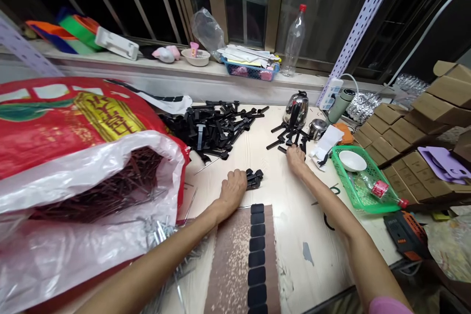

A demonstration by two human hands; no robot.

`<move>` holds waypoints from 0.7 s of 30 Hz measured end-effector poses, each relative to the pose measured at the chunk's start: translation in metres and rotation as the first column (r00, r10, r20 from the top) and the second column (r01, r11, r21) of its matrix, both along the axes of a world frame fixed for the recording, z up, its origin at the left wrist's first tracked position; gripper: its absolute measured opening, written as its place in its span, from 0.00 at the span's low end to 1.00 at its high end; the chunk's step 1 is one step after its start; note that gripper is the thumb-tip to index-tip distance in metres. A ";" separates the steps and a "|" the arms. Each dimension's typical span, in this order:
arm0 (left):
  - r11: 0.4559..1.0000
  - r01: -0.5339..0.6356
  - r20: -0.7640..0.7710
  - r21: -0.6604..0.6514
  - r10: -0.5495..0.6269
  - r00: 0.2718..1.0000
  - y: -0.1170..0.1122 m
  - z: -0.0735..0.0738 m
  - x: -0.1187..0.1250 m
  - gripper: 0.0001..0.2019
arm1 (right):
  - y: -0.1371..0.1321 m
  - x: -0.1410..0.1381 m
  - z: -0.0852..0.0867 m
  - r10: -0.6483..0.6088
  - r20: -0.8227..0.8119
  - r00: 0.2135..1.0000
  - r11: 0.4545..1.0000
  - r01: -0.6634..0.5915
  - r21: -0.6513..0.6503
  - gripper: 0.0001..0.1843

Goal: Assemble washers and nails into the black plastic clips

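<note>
Closes the left hand (232,189), seemingly in a grip, on a small bunch of black plastic pieces (254,179), just beyond the far end of a long, flat, worn brown board (231,260). Extends the right hand (295,158) to a loose cluster of long-stemmed black plastic parts (274,144) near a shiny steel kettle (296,108); bends the fingers down among them, but cannot tell whether pinching one. Has a larger tangled heap of black plastic parts (215,132) beyond the left hand, beside a red-and-white plastic sack (66,117), and a straight column of rounded-square black pieces (256,259) on the board. Appears to be gathering loose parts. Calls next, probably, for pinching one part and lifting clear of neighbours, without slackening the left fingers.
</note>
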State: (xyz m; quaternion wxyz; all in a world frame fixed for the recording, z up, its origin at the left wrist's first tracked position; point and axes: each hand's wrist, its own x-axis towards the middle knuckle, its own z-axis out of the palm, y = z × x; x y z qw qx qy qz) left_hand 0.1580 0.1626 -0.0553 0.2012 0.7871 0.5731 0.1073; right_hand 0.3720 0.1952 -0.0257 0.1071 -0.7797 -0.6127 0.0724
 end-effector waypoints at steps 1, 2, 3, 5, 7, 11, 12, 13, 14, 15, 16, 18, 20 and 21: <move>0.993 -0.062 0.179 -0.096 0.079 0.981 0.002 -0.002 -0.003 0.11 | -0.001 -0.002 -0.001 -0.017 0.010 1.000 1.000 0.017 0.008 0.16; 0.965 -0.091 0.365 -0.244 0.179 0.914 0.005 -0.003 -0.006 0.08 | -0.002 -0.005 -0.003 -0.019 0.019 1.000 1.000 0.019 0.024 0.16; 0.916 -0.075 0.510 -0.395 0.286 0.811 0.008 -0.003 -0.009 0.06 | -0.004 -0.009 -0.005 0.007 0.022 1.000 0.999 -0.008 0.050 0.16; 0.778 0.054 0.658 -0.625 0.489 0.573 0.012 0.000 -0.013 0.06 | -0.009 -0.020 -0.009 0.153 0.007 0.988 0.980 -0.153 0.128 0.17; 0.663 0.203 0.683 -0.721 0.629 0.371 0.014 0.005 -0.011 0.08 | -0.015 -0.034 -0.015 0.359 -0.032 0.933 0.913 -0.343 0.222 0.17; 0.539 0.387 0.612 -0.748 0.786 0.089 0.014 0.013 -0.003 0.07 | -0.026 -0.057 -0.026 0.608 -0.129 0.783 0.774 -0.550 0.312 0.17; 0.529 0.393 0.599 -0.752 0.797 0.074 0.014 0.013 -0.003 0.06 | -0.026 -0.060 -0.026 0.651 -0.139 0.746 0.744 -0.590 0.313 0.17; 0.519 0.393 0.589 -0.759 0.805 0.075 0.015 0.013 -0.005 0.04 | -0.025 -0.061 -0.025 0.680 -0.146 0.719 0.722 -0.622 0.302 0.17; 0.510 0.390 0.582 -0.767 0.809 0.087 0.016 0.011 -0.007 0.03 | -0.021 -0.060 -0.022 0.680 -0.154 0.716 0.726 -0.630 0.277 0.18; 0.501 0.385 0.576 -0.775 0.810 0.106 0.016 0.009 -0.010 0.03 | -0.016 -0.058 -0.018 0.634 -0.165 0.755 0.769 -0.595 0.235 0.19; 0.492 0.381 0.570 -0.783 0.812 0.123 0.017 0.007 -0.013 0.03 | -0.009 -0.054 -0.014 0.542 -0.172 0.823 0.838 -0.514 0.182 0.20; 0.471 0.373 0.549 -0.799 0.825 0.133 0.016 0.004 -0.019 0.03 | 0.009 -0.045 -0.006 0.278 -0.159 0.947 0.960 -0.268 0.082 0.21; 0.459 0.369 0.532 -0.808 0.838 0.122 0.012 0.003 -0.022 0.04 | 0.029 -0.038 -0.002 0.069 -0.129 0.989 0.998 -0.067 0.020 0.20; 0.460 0.376 0.535 -0.804 0.836 0.122 0.009 0.004 -0.024 0.05 | 0.037 -0.036 -0.002 0.013 -0.118 0.993 1.000 -0.013 0.001 0.19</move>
